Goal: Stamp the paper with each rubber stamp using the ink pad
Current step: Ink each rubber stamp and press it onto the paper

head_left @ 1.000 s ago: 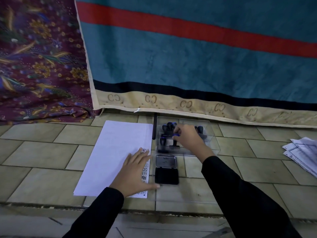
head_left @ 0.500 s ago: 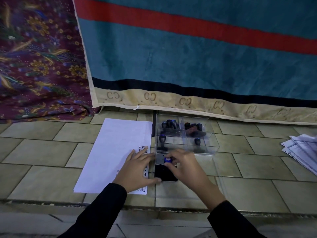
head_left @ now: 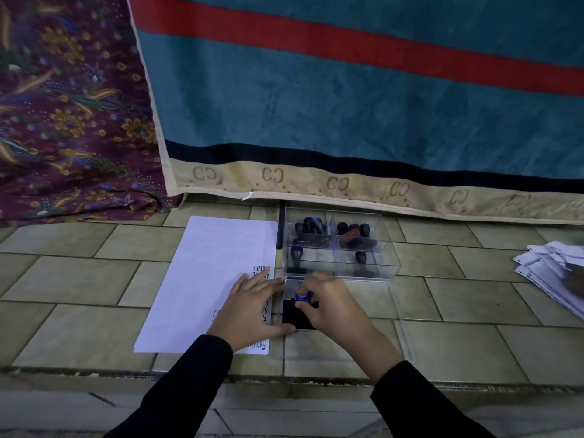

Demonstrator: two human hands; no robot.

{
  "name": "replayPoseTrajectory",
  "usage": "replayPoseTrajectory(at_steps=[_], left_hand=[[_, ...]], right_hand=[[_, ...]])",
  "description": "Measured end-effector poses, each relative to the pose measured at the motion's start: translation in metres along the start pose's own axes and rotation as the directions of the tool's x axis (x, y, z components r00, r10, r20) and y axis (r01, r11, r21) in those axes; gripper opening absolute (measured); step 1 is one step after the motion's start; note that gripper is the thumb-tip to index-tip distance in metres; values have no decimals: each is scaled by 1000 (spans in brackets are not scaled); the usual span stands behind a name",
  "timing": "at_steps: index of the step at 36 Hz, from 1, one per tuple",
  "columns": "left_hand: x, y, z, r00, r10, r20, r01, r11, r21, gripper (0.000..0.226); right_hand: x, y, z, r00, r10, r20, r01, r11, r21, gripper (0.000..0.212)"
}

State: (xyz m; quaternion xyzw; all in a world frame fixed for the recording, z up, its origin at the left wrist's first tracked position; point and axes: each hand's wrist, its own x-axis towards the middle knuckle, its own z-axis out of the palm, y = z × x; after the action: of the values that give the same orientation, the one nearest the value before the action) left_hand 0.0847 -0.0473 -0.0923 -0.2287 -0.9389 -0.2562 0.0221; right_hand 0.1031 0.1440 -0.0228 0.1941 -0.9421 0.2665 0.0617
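Step in hand: inking. Right hand [head_left: 335,306] grips the blue-capped black rubber stamp [head_left: 301,297], fingers curled round its knob, face down over the open black ink pad [head_left: 292,317]; actual contact is hidden by the fingers. The pad lies just right of the white paper sheet [head_left: 215,267], towards the near edge of the tiled floor [head_left: 79,279]. Left hand [head_left: 249,308] lies flat with straight fingers on the sheet's right edge, thumb at the pad's near-left corner. Black stamped impressions [head_left: 260,271] already line that edge, so I judge the task partway in, not done. Next move probably calls for lifting the stamp straight off, carrying it left to a bare patch and pressing squarely, with the left hand pinning the sheet clear of that spot. Clear plastic four-compartment box [head_left: 388,263] sits just beyond the pad. Far-left cell holds a cluster of dark stamps [head_left: 311,226], far-right another cluster [head_left: 354,232], near-left one upright stamp [head_left: 296,252], near-right one upright stamp [head_left: 360,257]. Counts in the far cells are unclear.
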Motion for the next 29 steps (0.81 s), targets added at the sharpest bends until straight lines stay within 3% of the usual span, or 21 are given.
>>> replayPoseTrajectory(at_steps=[9,15,20,24,29], left_hand=[[0,0,-2,1000,23,-7,-23,1000,-13,87],[-4,-22,-29,957,-142,-253,78,966,-247,49],[-16,-59,-48,866,-309,-393,274,951,-144,34],[-25,-73,-45,824,-445,-351,456,888,-55,35],[-30,-78,-37,830,-461,-313,495,868,33,37]], right_hand=[[-9,2,1,1000,6,-8,-6,999,32,14],[-12,6,-1,999,23,28,-25,997,75,19],[-4,-2,-7,1000,16,-24,-12,988,156,22],[17,-24,1,998,-48,-50,58,974,217,29],[45,-45,20,991,-132,15,127,973,191,27]])
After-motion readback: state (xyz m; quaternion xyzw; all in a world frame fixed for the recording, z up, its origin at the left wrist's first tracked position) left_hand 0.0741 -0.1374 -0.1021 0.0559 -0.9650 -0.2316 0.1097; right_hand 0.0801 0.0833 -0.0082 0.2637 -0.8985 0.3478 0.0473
